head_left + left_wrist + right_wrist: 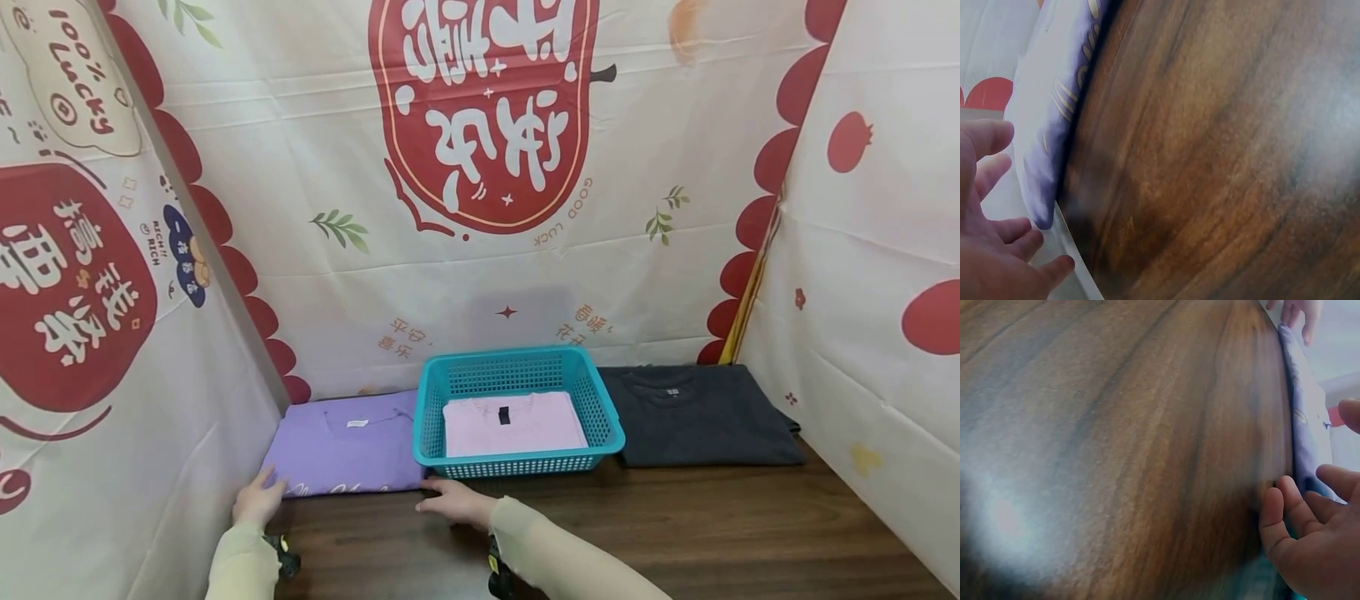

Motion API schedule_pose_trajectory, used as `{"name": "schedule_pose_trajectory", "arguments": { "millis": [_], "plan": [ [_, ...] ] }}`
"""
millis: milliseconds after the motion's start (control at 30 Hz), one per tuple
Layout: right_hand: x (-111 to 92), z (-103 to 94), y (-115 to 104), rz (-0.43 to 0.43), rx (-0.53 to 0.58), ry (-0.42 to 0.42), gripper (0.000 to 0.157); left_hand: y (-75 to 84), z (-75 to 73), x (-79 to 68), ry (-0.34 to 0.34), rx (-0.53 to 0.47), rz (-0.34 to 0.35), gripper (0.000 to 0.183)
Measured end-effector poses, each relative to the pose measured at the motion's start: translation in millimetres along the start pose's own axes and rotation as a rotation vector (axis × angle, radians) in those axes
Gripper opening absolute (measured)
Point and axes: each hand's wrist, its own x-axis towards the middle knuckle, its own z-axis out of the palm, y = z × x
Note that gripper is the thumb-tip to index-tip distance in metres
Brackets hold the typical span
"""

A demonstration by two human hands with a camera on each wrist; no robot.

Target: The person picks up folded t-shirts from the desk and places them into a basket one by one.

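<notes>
A folded purple T-shirt (pixel 341 446) with pale lettering along its front edge lies flat at the left of the table. My left hand (pixel 258 502) is at its front left corner; in the left wrist view the fingers (pixel 1011 231) are spread apart beside the fabric. At the front right corner is my right hand (pixel 459 502), just below the basket. In the right wrist view its fingers (pixel 1335 481) are loosely bent at the shirt's edge, with the thumb apart from them.
Right of the purple shirt stands a teal plastic basket (pixel 517 465) holding a folded pink T-shirt (pixel 513 429). A folded dark grey T-shirt (pixel 697 421) lies beyond it on the wooden table (pixel 675 525). Printed cloth walls (pixel 480 283) enclose the back and both sides.
</notes>
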Motion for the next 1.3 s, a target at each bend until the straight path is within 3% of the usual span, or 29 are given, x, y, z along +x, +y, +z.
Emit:
{"name": "schedule_pose_trajectory", "arguments": {
  "millis": [333, 633, 867, 1000, 1167, 1300],
  "plan": [
    [0, 3.0, -3, 0.031, 0.029, -0.044, 0.051, -8.5, 5.8, -10.6, -0.085, -0.027, -0.025, 0.060],
    [-4, 2.2, -4, 0.081, 0.036, -0.032, 0.054, -7.2, 8.4, -20.6, -0.072, -0.024, -0.016, 0.055],
    [-9, 3.1, -3, 0.120, 0.036, -0.076, 0.049, -12.9, 6.7, -33.8, -0.073, 0.004, -0.023, 0.053],
    [-16, 7.5, -6, 0.108, -0.015, -0.094, 0.046, -18.6, 3.5, -42.1, -0.065, 0.027, 0.010, 0.052],
    [-24, 17.5, -14, 0.048, -0.053, -0.139, 0.046, -26.8, -5.2, -51.9, 0.002, 0.112, 0.087, 0.048],
    [-35, 22.0, -19, 0.055, -0.081, -0.189, 0.044, -30.9, -6.6, -60.8, 0.022, 0.148, 0.144, 0.048]
  ]
}}
